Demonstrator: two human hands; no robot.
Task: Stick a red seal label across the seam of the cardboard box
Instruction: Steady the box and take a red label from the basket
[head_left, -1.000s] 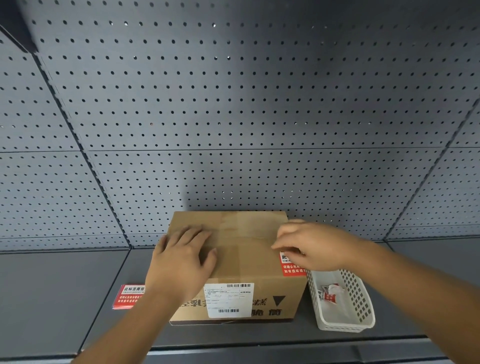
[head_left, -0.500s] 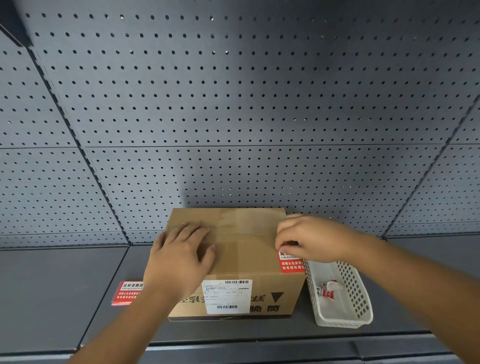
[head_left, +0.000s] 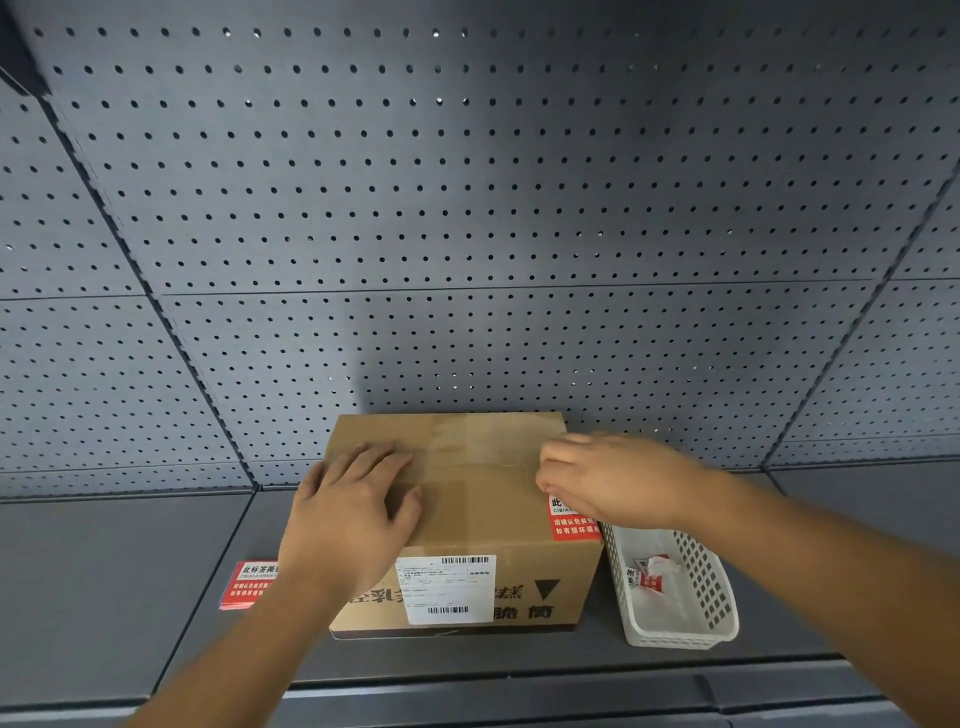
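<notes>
Left hand (head_left: 349, 514) lay flat, fingers spread, steadying cardboard box (head_left: 462, 525). Right hand (head_left: 608, 480), fingers curled, pressed red seal label (head_left: 571, 522) over the top's right edge; smoothing probably next.

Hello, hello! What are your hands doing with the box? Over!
Left hand flat on box top. Right hand pressing red label at right edge. Nothing blocking.
</notes>
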